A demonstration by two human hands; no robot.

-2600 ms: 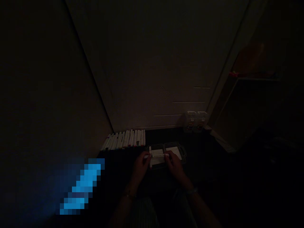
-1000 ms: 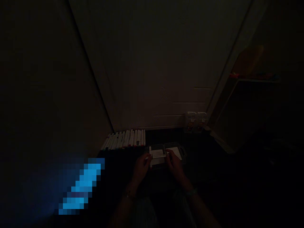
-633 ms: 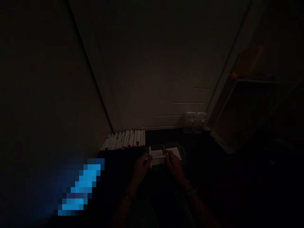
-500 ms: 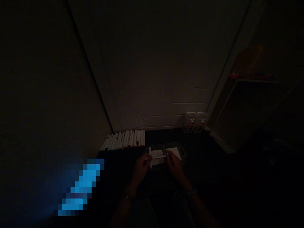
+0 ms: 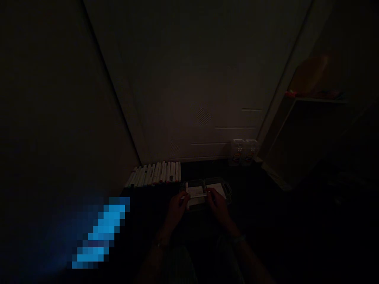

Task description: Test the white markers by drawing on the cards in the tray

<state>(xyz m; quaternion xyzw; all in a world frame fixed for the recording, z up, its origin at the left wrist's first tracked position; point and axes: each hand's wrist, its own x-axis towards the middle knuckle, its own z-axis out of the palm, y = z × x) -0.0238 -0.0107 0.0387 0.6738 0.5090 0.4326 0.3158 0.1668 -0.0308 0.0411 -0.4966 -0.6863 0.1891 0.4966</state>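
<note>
A white marker lies crosswise between my two hands, above an open clear plastic case. My left hand pinches its left end, and my right hand has its fingers closed at the right end. Inside the left half of the case, a second white marker stands lengthwise along the side, close to my left fingertips. White paper or card shows in the right half. Dim light hides the finer details.
A row of several white markers lies on the dark floor at the left, by the pale panel. Two clear plastic cases stand upright at the back right. A shelf unit is farther right. Bright blue pixelated patch at lower left.
The view has become slightly darker. Both hands and the marker between them stay in practically the same place.
</note>
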